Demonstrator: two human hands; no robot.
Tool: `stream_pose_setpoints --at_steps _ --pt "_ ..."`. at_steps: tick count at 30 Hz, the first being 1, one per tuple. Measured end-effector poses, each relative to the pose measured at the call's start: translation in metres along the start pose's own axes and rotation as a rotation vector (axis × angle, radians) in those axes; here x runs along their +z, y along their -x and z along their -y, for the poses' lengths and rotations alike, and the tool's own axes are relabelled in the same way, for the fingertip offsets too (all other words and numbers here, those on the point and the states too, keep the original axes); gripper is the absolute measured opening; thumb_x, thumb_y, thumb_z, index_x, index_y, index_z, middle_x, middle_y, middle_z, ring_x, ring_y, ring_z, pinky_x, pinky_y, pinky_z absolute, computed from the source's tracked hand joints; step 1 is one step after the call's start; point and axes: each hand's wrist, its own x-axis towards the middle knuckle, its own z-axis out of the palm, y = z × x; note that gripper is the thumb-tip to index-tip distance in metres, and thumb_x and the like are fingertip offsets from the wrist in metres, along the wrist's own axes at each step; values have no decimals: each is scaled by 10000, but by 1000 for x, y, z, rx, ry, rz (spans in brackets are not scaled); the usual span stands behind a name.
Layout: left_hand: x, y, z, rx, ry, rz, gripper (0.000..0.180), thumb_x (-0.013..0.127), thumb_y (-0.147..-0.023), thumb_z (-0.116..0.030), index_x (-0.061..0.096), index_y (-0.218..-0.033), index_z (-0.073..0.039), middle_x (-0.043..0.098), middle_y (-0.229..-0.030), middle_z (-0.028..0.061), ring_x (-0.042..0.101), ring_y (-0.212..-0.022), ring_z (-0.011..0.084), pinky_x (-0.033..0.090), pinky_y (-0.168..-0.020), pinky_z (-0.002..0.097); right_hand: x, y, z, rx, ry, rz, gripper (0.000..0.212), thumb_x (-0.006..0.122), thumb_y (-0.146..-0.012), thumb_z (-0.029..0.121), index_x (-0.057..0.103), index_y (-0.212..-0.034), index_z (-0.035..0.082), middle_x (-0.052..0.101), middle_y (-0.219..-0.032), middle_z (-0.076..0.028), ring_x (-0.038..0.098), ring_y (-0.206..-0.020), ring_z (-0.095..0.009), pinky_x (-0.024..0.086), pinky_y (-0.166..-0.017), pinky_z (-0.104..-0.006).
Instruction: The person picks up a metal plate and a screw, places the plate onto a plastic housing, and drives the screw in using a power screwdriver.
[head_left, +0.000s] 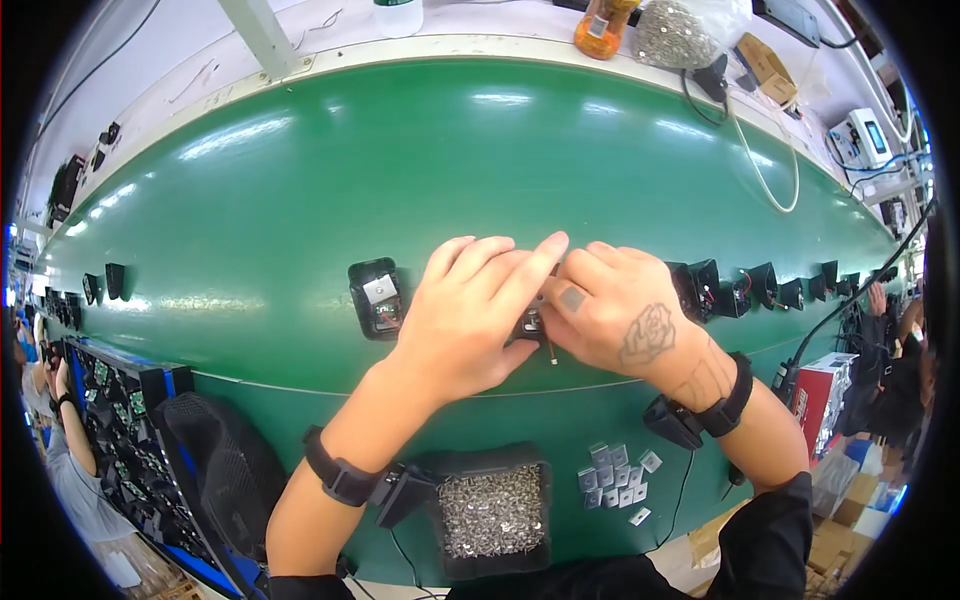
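Note:
My left hand (465,315) is closed around a small black housing (531,322), mostly hidden under the fingers. A thin wire with a small white plug (554,360) hangs from it on the near side. Against the same housing, my right hand (618,305) has its fingers curled in a pinch; what is between the fingertips is hidden. To the left lies another black housing (389,322), open side up, with a silver metal plate (380,289) and a bit of circuit board inside. Both my wrists wear black straps with a dark box attached.
Near me stand a black tray (440,545) of small screws and, to its right, several loose silver plates (612,478). More black housings (735,290) line the green belt (330,180) at right. A cable loop (790,205) hangs over the far edge. Other people work at both sides.

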Motion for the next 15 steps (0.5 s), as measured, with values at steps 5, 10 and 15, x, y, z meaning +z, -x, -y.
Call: stream_pose_setpoints --at_steps 5,10,15 --pt "-4 0 1 -1 31 -10 985 911 -547 -164 533 -1452 -75 671 -1107 90 612 -1119 289 452 -1001 448 -7 -5 7 -23 95 52 235 777 -689 149 724 -916 113 549 -782 -6 581 -680 -176 503 -572 -315" --pt "-3 -1 0 5 44 -22 964 909 -555 -160 542 -1442 -66 673 -1113 94 617 -1105 289 458 -986 442 -10 -4 8 -13 82 76 129 673 -796 175 706 -899 105 583 -872 -5 619 -819 -162 512 -657 -335" --pt "-4 1 -5 -25 52 5 940 903 -569 -142 547 -1436 -72 668 -1175 108 600 -1176 304 451 -1013 461 -11 2 5 -15 -37 50 178 702 -768 121 718 -945 104 569 -842 -17 597 -743 -186 501 -616 -334"
